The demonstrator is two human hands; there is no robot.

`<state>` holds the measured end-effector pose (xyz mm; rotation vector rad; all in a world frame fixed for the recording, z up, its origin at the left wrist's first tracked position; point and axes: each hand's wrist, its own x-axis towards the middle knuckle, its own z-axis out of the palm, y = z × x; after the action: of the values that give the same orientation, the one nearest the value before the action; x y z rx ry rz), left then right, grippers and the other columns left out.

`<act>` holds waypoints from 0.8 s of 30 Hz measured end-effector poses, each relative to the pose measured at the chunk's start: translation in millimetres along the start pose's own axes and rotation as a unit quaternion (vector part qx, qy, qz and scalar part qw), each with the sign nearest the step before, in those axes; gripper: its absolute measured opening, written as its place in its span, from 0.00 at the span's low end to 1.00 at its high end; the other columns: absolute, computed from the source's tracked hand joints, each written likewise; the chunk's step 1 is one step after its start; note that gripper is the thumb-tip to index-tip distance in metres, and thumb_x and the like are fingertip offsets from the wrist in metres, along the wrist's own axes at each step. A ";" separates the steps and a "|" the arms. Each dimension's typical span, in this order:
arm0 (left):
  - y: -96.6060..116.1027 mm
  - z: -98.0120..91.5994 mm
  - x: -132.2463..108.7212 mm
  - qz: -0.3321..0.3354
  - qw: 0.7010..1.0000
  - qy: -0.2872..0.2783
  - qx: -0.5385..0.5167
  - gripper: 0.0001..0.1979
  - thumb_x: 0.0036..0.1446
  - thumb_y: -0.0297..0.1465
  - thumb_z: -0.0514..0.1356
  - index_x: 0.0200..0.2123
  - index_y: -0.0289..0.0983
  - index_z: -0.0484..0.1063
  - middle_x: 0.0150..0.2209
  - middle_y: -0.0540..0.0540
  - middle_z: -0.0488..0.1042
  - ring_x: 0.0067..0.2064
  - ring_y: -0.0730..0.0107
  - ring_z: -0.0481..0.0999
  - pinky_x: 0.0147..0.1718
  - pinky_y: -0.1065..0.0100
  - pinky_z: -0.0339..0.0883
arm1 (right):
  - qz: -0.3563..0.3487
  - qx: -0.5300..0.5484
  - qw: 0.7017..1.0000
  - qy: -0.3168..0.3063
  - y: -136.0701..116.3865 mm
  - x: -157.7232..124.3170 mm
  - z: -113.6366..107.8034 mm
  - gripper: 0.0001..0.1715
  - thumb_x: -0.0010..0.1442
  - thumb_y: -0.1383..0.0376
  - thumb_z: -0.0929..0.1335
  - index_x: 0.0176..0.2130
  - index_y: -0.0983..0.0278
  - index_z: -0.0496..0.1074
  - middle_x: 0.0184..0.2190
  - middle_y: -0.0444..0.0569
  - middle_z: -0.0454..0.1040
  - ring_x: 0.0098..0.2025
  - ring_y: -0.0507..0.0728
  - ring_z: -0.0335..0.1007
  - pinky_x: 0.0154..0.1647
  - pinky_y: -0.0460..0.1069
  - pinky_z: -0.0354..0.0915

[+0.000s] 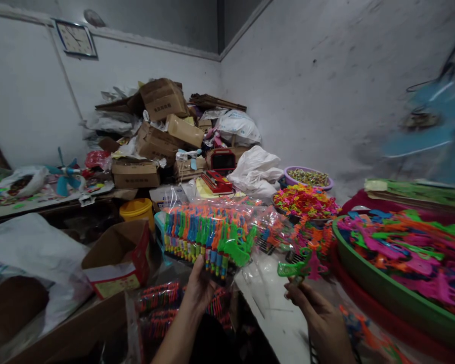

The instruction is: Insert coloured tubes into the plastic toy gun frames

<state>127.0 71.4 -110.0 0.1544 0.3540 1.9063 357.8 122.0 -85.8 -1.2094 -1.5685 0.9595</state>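
My left hand grips the lower edge of a clear-wrapped pack of plastic toy pistols. Orange, blue and green toys stand side by side in it, with a green pistol shape at the right end. Over the white tabletop, my right hand pinches a small green plastic toy between thumb and fingers; its exact kind is hard to make out. A pink plastic piece is just beyond it. Below my left arm, more bagged toys lie in a carton.
At the right stands a green basin heaped with colourful plastic pieces. Behind are another colourful heap and a purple basin. An open box and yellow bucket stand left. Cartons pile up at the back.
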 end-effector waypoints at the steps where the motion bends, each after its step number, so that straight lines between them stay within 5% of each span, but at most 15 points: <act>1: -0.1 -0.4 0.3 0.003 1.000 0.002 0.004 0.07 0.53 0.30 0.58 0.35 0.36 0.74 0.34 0.47 0.78 0.35 0.66 0.77 0.34 0.68 0.72 | -0.003 0.003 1.000 0.000 -0.5 -0.2 0.1 0.26 0.43 0.47 0.68 0.31 0.65 0.75 0.25 0.48 0.75 0.30 0.57 0.71 0.32 0.45 0.66; 24: -1.3 -7.1 2.7 0.005 0.998 0.008 0.064 0.10 0.56 0.29 0.53 0.37 0.37 0.73 0.33 0.46 0.78 0.32 0.66 0.77 0.28 0.67 0.72 | -0.059 0.008 0.998 0.001 -6.1 -4.2 0.5 0.20 0.49 0.50 0.66 0.25 0.65 0.72 0.25 0.47 0.73 0.31 0.55 0.69 0.33 0.45 0.64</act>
<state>125.2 73.1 -117.3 0.2265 0.4870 1.8952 356.1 116.5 -81.0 -1.0936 -1.6084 0.8933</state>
